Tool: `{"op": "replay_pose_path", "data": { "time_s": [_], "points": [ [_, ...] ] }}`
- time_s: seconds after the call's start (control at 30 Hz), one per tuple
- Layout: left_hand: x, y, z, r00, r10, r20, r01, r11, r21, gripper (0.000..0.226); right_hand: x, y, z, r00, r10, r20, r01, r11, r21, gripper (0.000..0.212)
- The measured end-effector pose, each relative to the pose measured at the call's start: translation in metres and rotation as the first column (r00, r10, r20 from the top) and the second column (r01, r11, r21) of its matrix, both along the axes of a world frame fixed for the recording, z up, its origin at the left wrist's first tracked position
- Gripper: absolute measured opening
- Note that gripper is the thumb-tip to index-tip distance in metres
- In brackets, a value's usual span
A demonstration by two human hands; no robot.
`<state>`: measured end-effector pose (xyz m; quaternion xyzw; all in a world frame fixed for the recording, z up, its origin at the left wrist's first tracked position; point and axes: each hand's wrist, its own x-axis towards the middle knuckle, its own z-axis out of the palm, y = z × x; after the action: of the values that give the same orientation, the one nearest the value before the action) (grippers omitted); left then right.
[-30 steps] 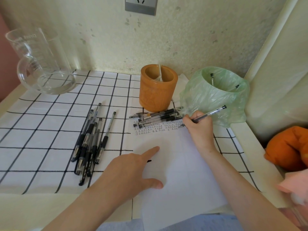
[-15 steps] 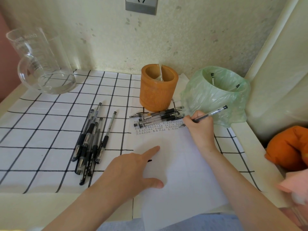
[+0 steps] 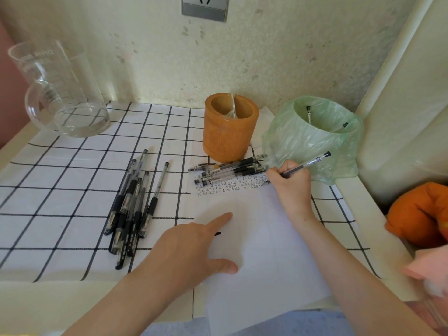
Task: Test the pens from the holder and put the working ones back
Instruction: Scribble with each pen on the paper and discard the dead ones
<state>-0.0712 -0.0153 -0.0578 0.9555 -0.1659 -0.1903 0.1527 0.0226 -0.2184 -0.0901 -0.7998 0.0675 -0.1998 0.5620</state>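
Note:
My right hand (image 3: 292, 187) grips a clear black-ink pen (image 3: 309, 164) with its tip down on the white paper (image 3: 261, 238), at the right end of rows of small written marks (image 3: 228, 186). My left hand (image 3: 191, 248) lies flat on the paper's left edge with fingers spread. The orange pen holder (image 3: 229, 128) stands behind the paper and looks almost empty. Several pens (image 3: 230, 169) lie across the paper's top edge. A second bunch of several black pens (image 3: 132, 207) lies on the checked cloth to the left.
A bin lined with a green bag (image 3: 312, 139) stands right of the holder with a couple of pens inside. A glass jug (image 3: 58, 93) sits at the back left. An orange cloth (image 3: 421, 214) lies off the table's right edge. A wall rises behind.
My right hand has shifted very slightly at the end of the written rows. My left hand stays flat on the paper.

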Motion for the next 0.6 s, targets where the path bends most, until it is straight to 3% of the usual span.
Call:
{"op": "replay_pose_path", "data": {
  "time_s": [0.6],
  "points": [
    [0.0003,-0.0006,0.0007,1.0,0.007,-0.007,-0.007,1.0,-0.028,0.087,0.0002,-0.0006,-0.0007,1.0,0.017,-0.023,-0.018,1.0,-0.014,0.039]
  ]
}}
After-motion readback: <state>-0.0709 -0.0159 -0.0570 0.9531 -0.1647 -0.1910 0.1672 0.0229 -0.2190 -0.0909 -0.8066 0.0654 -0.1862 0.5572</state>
